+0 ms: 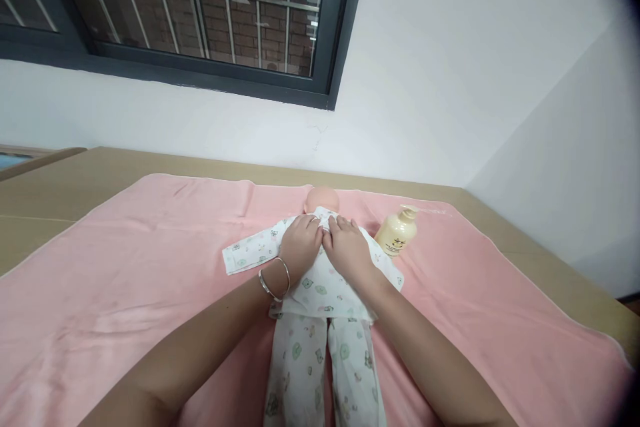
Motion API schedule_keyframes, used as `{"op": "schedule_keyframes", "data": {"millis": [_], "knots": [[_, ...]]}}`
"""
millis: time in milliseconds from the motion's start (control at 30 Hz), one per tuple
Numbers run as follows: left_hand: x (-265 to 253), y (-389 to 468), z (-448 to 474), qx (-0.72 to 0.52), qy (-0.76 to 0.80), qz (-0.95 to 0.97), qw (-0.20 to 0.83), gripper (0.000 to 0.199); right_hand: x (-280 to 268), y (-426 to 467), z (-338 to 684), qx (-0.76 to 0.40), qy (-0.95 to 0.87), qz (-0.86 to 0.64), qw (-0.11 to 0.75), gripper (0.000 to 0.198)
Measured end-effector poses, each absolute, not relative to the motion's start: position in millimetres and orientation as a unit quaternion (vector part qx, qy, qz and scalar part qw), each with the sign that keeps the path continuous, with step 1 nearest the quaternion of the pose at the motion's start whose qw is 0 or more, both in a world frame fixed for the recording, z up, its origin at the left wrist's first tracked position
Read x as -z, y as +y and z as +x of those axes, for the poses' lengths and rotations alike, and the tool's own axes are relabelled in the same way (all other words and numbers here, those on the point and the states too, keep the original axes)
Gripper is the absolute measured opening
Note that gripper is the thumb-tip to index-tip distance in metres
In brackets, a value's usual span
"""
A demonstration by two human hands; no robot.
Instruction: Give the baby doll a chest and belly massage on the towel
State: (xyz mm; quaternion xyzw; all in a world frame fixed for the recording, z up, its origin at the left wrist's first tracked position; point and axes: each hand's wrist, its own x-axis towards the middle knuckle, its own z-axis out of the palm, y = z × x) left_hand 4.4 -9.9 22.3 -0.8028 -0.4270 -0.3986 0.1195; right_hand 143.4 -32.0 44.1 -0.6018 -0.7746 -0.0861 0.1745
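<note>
A baby doll (323, 199) with a bare, rounded head lies stretched out, its feet end toward me; its face cannot be made out. It wears a white printed shirt (315, 290) and matching trousers (303, 363). My left hand (301, 240), with bangles at the wrist, is closed at the shirt's front near the collar. Close beside it, my right hand (345, 243) is closed on the other side of the same collar. The fingertips of both hands are partly hidden. One sleeve (255, 250) spreads flat to the left.
Under the doll a pink blanket (175, 267) covers a wooden surface (120, 163). A cream pump bottle (397, 232) stands tilted just right of the doll's shoulder. Behind are a white wall (410, 80) and a dark-framed, barred window (225, 13).
</note>
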Motion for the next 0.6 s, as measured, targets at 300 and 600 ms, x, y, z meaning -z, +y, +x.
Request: {"op": "schedule_keyframes", "data": {"millis": [300, 600], "knots": [[-21, -10, 6, 0.382, -0.510, -0.765, 0.096, 0.021, -45, -29, 146, 0.055, -0.751, -0.629, 0.192, 0.052], [-10, 4, 4, 0.392, -0.506, -0.767, 0.036, 0.035, -36, -16, 157, 0.004, -0.779, -0.585, 0.225, 0.055]]}}
